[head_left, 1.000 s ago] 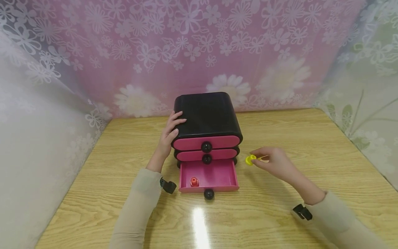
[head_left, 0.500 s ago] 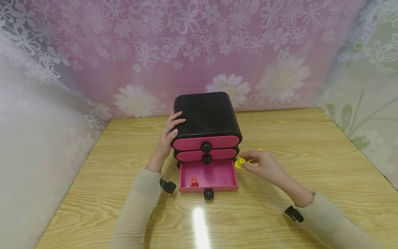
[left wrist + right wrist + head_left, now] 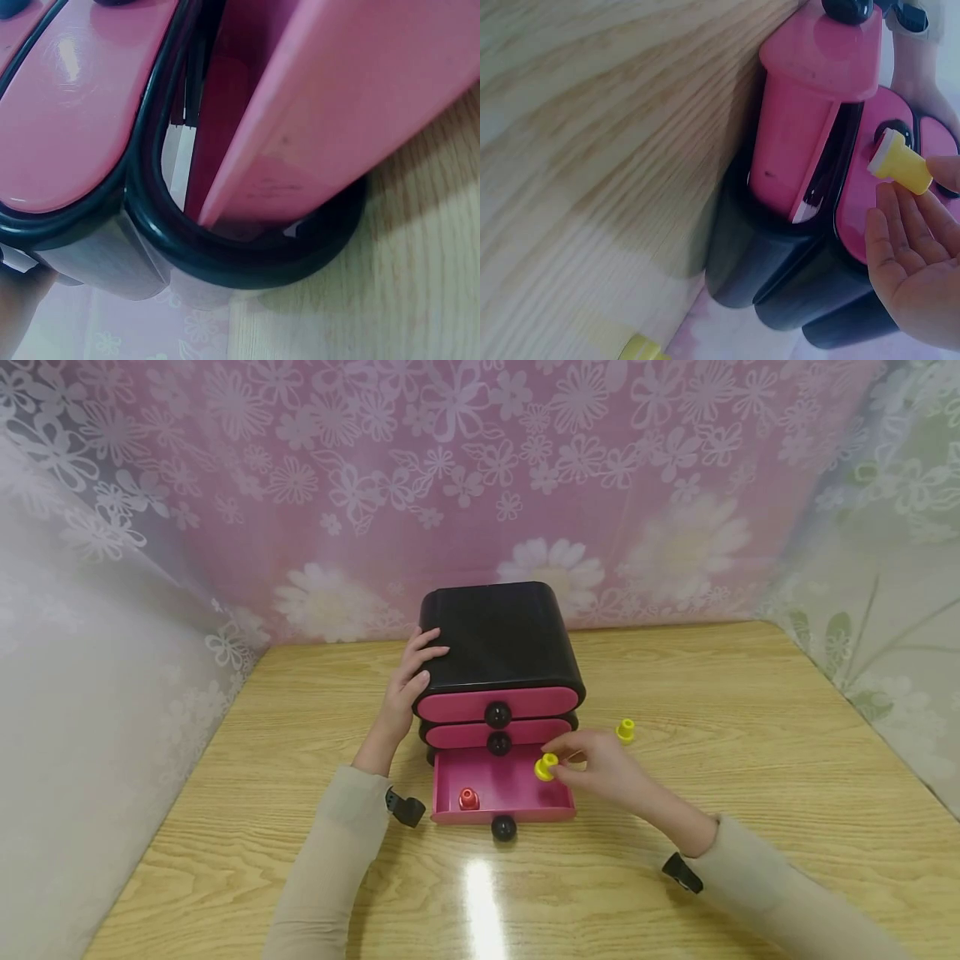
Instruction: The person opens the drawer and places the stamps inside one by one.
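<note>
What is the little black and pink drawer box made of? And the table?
The drawer box looks like glossy plastic: smooth, rounded edges, with shiny highlights on its pink fronts. The table looks like light wood or a wood-look coating, with grain lines and a glossy glare spot.

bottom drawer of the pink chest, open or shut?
Open. The bottom drawer is pulled out in front of the two closed drawers above, its inside exposed with a red piece lying in it.
</note>
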`<state>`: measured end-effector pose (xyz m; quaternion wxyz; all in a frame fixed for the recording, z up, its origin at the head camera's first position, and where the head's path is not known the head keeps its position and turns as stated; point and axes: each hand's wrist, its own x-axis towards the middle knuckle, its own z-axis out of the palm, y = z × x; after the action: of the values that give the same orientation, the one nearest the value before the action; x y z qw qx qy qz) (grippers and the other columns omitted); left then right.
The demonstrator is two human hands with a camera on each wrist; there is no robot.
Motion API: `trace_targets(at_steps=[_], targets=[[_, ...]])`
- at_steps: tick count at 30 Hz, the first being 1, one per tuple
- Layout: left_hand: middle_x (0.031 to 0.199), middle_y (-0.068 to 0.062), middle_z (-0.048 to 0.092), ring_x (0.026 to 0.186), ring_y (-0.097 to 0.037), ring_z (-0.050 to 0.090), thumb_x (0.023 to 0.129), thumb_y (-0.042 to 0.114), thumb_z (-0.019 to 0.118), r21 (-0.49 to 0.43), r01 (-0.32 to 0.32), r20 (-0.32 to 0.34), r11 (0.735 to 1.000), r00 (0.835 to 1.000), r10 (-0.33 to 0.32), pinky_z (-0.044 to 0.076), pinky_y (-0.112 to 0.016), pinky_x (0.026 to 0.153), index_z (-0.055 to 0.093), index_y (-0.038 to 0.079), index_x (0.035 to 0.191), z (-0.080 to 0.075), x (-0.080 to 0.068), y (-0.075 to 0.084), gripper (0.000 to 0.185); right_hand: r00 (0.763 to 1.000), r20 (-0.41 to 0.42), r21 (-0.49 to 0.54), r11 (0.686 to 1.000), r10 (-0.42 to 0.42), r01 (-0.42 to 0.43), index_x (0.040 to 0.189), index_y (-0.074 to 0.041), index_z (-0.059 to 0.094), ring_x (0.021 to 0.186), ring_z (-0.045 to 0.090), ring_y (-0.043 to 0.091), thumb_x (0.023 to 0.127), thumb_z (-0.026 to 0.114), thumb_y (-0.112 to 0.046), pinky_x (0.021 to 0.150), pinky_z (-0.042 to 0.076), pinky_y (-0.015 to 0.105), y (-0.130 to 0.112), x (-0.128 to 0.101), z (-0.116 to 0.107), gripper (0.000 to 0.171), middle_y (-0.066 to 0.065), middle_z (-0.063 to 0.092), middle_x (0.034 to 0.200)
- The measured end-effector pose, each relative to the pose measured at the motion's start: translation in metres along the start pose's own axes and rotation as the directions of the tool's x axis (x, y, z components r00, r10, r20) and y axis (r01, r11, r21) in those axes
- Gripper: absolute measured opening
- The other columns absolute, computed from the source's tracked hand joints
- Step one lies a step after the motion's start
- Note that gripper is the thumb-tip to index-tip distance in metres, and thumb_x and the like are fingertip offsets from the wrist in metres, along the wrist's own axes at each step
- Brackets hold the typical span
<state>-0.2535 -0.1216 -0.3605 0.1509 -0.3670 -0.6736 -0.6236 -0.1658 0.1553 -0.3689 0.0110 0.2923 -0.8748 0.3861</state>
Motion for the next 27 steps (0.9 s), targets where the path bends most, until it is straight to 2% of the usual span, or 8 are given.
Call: trace_targets(at_steps=[3, 7, 12, 18, 27], targets=[[0.138, -0.018, 0.029, 0.133, -0.026, 0.001, 0.086, 0.015, 0.036, 0.005, -0.009, -0.002, 1.000, 1.000, 0.009, 0.004, -0.046, 0.103, 0.047, -0.012, 0.115, -0.002, -0.001, -0.008, 0.042, 1.000, 0.000, -0.047, 0.999, -0.017, 0.017, 0.091, -0.002, 0.067, 0.070, 0.056, 0.017, 0.073, 0.065, -0.004, 0.065, 0.050, 0.034, -0.003, 0.003, 0.004, 0.018, -0.001, 0.063, 0.080], [0.138, -0.015, 0.030, 0.133, -0.026, 0.002, 0.088, 0.026, 0.038, 0.021, -0.005, -0.006, 1.000, 1.000, 0.005, 0.004, -0.047, 0.103, 0.048, -0.010, 0.115, -0.002, -0.001, -0.010, 0.047, 0.999, -0.006, -0.091, 0.995, -0.036, 0.036, 0.091, -0.004, 0.068, 0.066, 0.054, 0.016, 0.072, 0.066, -0.008, 0.059, 0.047, 0.027, -0.006, 0.007, 0.008, 0.019, -0.003, 0.063, 0.079], [0.138, -0.015, 0.030, 0.133, -0.027, 0.001, 0.087, 0.024, 0.038, 0.023, 0.004, -0.007, 1.000, 1.000, -0.004, 0.004, -0.048, 0.103, 0.048, -0.010, 0.116, -0.003, -0.001, -0.010, 0.046, 0.999, 0.018, -0.067, 0.997, -0.034, 0.035, 0.092, -0.005, 0.067, 0.062, 0.050, 0.010, 0.073, 0.066, -0.009, 0.055, 0.043, 0.023, -0.008, 0.011, 0.014, 0.019, -0.003, 0.064, 0.081], [0.138, -0.018, 0.028, 0.133, -0.028, 0.001, 0.085, 0.015, 0.036, 0.003, -0.003, -0.004, 1.000, 1.000, 0.003, 0.003, -0.047, 0.103, 0.047, -0.012, 0.115, -0.002, -0.001, -0.009, 0.042, 0.999, 0.052, -0.034, 0.999, -0.014, 0.016, 0.092, -0.005, 0.067, 0.073, 0.057, 0.017, 0.074, 0.065, -0.007, 0.064, 0.048, 0.033, -0.012, 0.013, 0.021, 0.019, -0.003, 0.064, 0.082], [0.138, -0.019, 0.029, 0.132, -0.030, 0.001, 0.085, 0.016, 0.036, 0.004, -0.013, -0.007, 1.000, 1.000, 0.013, 0.003, -0.046, 0.103, 0.047, -0.012, 0.115, -0.002, -0.001, -0.010, 0.042, 0.998, 0.053, -0.028, 0.999, -0.042, 0.043, 0.093, -0.004, 0.067, 0.077, 0.058, 0.018, 0.074, 0.065, -0.007, 0.069, 0.048, 0.034, -0.017, 0.019, 0.025, 0.019, -0.002, 0.064, 0.085]])
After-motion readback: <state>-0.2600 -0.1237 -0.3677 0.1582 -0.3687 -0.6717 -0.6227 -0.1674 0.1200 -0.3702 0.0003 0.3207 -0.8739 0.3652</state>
